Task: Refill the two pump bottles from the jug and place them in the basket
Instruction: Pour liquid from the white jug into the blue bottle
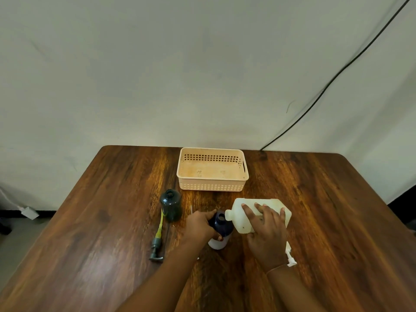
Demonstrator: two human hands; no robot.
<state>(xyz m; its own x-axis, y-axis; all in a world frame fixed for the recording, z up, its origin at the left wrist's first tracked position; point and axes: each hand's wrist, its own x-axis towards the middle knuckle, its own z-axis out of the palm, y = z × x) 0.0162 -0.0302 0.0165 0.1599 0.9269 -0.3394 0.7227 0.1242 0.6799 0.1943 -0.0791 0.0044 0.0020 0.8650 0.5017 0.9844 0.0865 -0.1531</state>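
My right hand (pixel 266 228) grips the white jug (pixel 243 216), tipped on its side with the spout touching the open mouth of a dark blue bottle (pixel 221 225) with a white base. My left hand (pixel 199 224) holds that bottle upright. A dark green bottle (pixel 171 204) stands open to the left, its pump (pixel 157 239) with a yellowish tube lying on the table beside it. A white pump (pixel 290 257) lies by my right wrist. The peach basket (pixel 212 186) sits behind, with nothing in it.
All of it rests on a brown wooden table (pixel 326 210) set against a pale wall. A black cable (pixel 326 86) runs down the wall to the table's back right edge. A white adapter (pixel 29 212) lies on the floor at left.
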